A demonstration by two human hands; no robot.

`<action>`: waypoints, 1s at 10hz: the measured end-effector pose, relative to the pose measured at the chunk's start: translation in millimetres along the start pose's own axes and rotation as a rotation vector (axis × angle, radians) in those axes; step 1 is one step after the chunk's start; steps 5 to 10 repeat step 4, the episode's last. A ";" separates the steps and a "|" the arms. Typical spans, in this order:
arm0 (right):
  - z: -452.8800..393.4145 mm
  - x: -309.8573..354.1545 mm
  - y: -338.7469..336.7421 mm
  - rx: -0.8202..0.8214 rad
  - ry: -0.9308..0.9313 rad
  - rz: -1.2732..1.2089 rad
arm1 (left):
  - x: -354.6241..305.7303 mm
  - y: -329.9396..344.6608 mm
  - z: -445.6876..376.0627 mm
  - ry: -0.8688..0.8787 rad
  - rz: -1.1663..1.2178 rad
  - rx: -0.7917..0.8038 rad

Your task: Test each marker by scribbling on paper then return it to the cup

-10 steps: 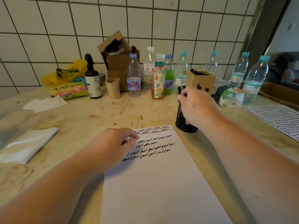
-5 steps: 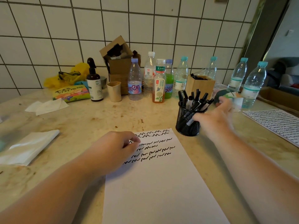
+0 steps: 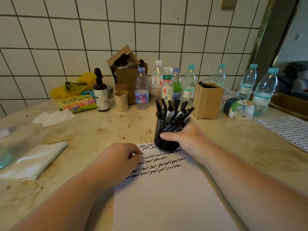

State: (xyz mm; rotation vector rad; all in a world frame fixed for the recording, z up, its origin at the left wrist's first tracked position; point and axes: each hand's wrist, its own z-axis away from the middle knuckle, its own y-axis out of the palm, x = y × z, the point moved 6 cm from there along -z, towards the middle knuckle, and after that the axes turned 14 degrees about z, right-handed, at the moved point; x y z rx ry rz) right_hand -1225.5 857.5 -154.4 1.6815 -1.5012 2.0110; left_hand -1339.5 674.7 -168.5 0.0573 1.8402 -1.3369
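Observation:
A black mesh cup (image 3: pixel 164 144) full of several black markers (image 3: pixel 172 110) stands on the top right corner of a white paper sheet (image 3: pixel 166 197). My right hand (image 3: pixel 185 138) wraps around the cup's right side, thumb across its front. Rows of black scribbles (image 3: pixel 160 164) cover the upper part of the sheet. My left hand (image 3: pixel 119 161) rests curled on the sheet's top left corner, pressing it to the counter, with nothing in it.
Several water and drink bottles (image 3: pixel 167 88), a wooden box (image 3: pixel 207 100), a beige cup (image 3: pixel 121 101), a dark spray bottle (image 3: pixel 100 94) and a cardboard box (image 3: pixel 126 75) line the tiled wall. Tissues (image 3: pixel 33 161) lie at left. Another scribbled sheet (image 3: pixel 290 130) lies at right.
My right hand left the markers' tops, swung right of the cup, then came back and gripped its side. The cup now sits on the paper's corner. My left hand stayed put.

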 end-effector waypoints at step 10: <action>49.3 31.2 16.3 0.139 -0.098 0.229 | 1.4 0.2 1.7 -0.028 -0.014 0.021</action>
